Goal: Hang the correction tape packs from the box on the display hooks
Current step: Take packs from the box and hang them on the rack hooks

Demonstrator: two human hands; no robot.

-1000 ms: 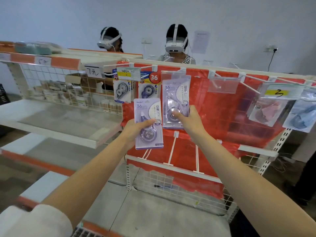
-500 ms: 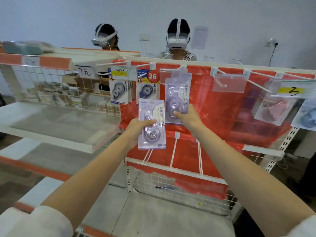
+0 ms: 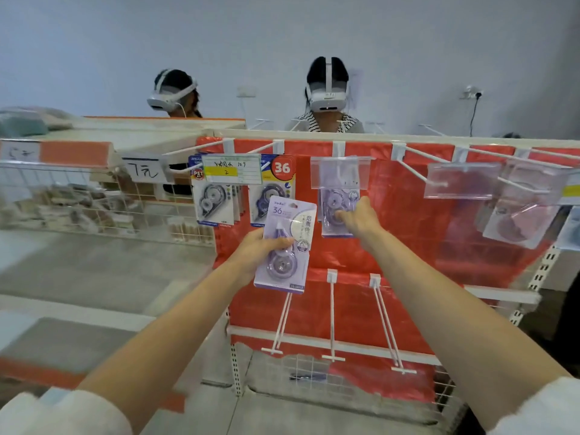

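Right now the right hand [image 3: 359,219], at the centre of the frame, has its fingers curled onto the lower part of a lilac blister-carded correction tape pack [image 3: 336,211] that hangs against the red backing panel [image 3: 408,233]; whether the card's hole is fully seated on the white wire display hook [image 3: 340,158] cannot be told, because a clear plastic label holder [image 3: 340,172] covers its top. Just left and lower, the left hand [image 3: 257,252] pinches a second lilac correction tape pack [image 3: 287,244] across its middle, thumb on the front, holding it upright and apart from the panel.

Further left in the upper row hang dark blue and yellow tape packs [image 3: 271,196] behind a white price card [image 3: 231,169]. Bare white hooks [image 3: 332,315] jut out along the lower row. The box is not in view.

Judging from this, the step in hand is settling the first pack on its hook. Next, the right hand would need to let go, and the second pack's hang hole must be lined up with a hook tip and slid back.
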